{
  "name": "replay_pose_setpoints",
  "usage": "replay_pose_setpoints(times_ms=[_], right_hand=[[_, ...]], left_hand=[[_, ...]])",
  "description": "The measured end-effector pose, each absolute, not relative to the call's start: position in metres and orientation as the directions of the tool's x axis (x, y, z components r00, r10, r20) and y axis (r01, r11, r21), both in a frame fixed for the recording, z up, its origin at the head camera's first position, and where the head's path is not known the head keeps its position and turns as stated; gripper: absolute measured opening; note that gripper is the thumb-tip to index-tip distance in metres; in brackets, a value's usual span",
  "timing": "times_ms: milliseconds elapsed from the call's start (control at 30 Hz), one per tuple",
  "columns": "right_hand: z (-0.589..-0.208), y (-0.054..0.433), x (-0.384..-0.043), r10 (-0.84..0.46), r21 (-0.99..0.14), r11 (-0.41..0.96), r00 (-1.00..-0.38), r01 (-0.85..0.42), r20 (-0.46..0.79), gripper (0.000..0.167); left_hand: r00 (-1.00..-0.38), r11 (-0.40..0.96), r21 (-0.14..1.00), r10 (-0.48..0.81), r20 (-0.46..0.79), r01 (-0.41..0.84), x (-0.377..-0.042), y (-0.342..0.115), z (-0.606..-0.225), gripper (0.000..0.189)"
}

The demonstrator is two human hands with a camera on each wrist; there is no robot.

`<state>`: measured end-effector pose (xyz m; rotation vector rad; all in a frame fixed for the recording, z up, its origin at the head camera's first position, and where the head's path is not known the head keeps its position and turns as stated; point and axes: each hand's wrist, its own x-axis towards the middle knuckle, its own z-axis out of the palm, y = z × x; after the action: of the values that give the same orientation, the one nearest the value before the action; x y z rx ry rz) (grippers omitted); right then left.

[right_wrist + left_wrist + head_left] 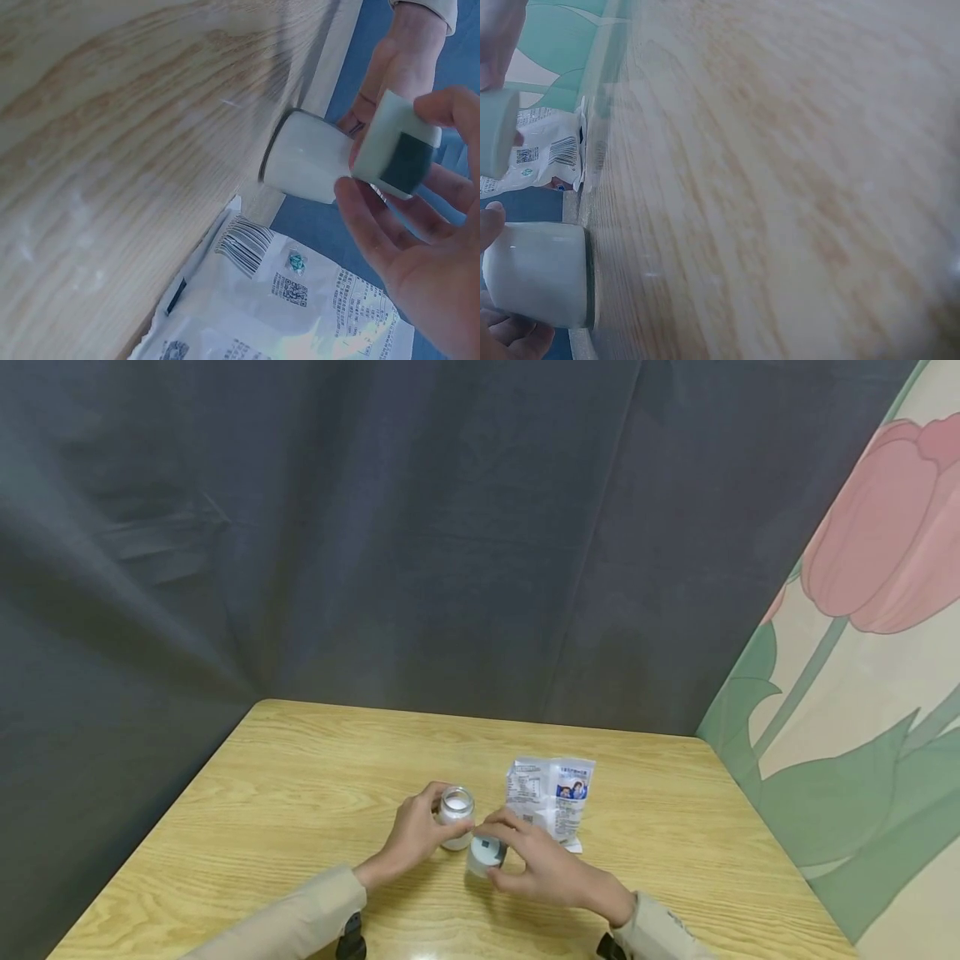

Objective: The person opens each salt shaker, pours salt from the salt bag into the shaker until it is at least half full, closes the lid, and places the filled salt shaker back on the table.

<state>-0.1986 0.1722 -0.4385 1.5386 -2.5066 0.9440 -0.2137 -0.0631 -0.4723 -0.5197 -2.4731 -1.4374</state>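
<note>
My left hand (414, 831) holds a small jar (457, 832) by its sides, thumb on the near side. The jar has a clear, uncovered rim and white contents, and in the left wrist view its white body (540, 274) stands on the table. Just to the right of it, my right hand (543, 864) grips a pale, short cylindrical cap (483, 860) between thumb and fingers. A dark square patch (407, 163) shows on the cap in the right wrist view. The cap is held above the table, close beside the jar.
A white printed packet (551, 797) stands on the wooden table (337, 760) behind my right hand. Dark cloth (450, 543) hangs beyond the far edge. On the right is a panel painted with a pink tulip (877, 527).
</note>
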Motion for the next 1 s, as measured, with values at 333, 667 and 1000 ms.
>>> replay_pose_setpoints(times_ms=[333, 667, 1000], right_hand=[[-0.438, 0.166, -0.204, -0.717, -0.387, 0.263, -0.447, -0.884, 0.535, 0.045], [-0.436, 0.161, -0.208, -0.63, -0.396, 0.279, -0.478, -0.875, 0.612, 0.046], [-0.432, 0.147, -0.215, -0.575, -0.438, 0.364, -0.569, -0.822, 0.588, 0.049]], left_hand=[[-0.911, 0.447, 0.794, 0.206, 0.357, 0.413, -0.214, -0.064, -0.473, 0.048], [-0.902, 0.454, 0.78, 0.217, 0.373, 0.432, -0.214, -0.065, -0.474, 0.048], [-0.904, 0.461, 0.778, 0.213, 0.369, 0.426, -0.215, -0.065, -0.473, 0.053]])
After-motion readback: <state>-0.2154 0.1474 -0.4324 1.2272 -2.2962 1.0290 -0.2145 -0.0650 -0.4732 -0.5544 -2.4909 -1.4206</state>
